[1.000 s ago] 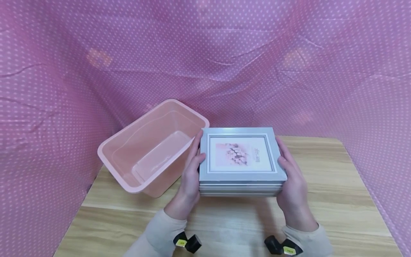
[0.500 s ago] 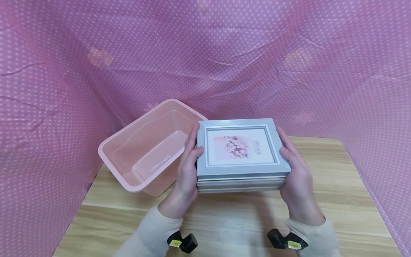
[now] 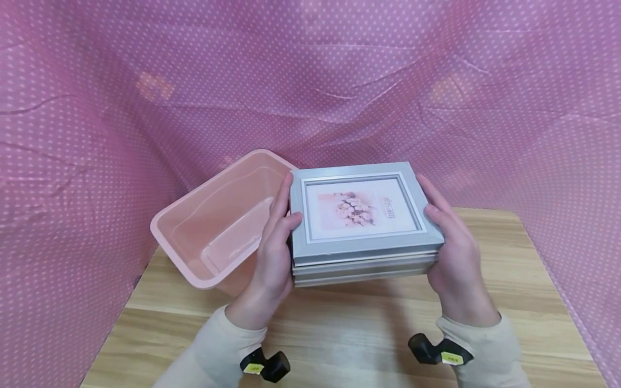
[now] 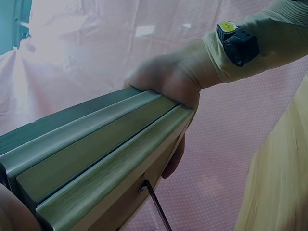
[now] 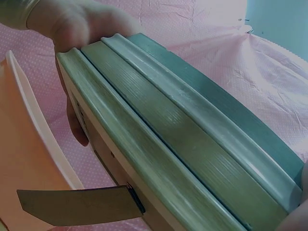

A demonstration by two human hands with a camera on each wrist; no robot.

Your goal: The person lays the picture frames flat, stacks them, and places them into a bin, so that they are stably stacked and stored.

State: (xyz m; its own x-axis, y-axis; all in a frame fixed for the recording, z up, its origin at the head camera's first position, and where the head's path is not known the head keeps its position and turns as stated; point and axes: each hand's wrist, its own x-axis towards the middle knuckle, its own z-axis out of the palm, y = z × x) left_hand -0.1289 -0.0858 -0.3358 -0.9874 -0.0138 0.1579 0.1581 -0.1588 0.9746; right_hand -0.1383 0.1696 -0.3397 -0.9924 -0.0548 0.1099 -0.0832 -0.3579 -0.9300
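Observation:
In the head view, both hands hold a stack of several light grey picture frames (image 3: pixel 359 253) above the table. The top one lies face up, with a pink flower print behind its pane. My left hand (image 3: pixel 273 256) grips the left side, its thumb against the edge. On the opposite side, my right hand (image 3: pixel 456 258) grips the stack the same way. A fold-out stand (image 5: pixel 79 206) juts from the underside of the lowest frame in the right wrist view. Beneath the stack, fingers (image 4: pixel 174 159) show in the left wrist view; the others are mostly hidden.
A pink plastic bin (image 3: pixel 181 264) stands slantwise at the left, just beyond my left hand, with nothing visible inside it. Under everything is a wood-grain table (image 3: pixel 514 302). Pink dotted cloth (image 3: pixel 310 81) hangs at the back and both sides.
The stack has risen in the head view and shifted slightly left, with its left side turning a little. Both hands keep their grip and move with it; the bin stays put.

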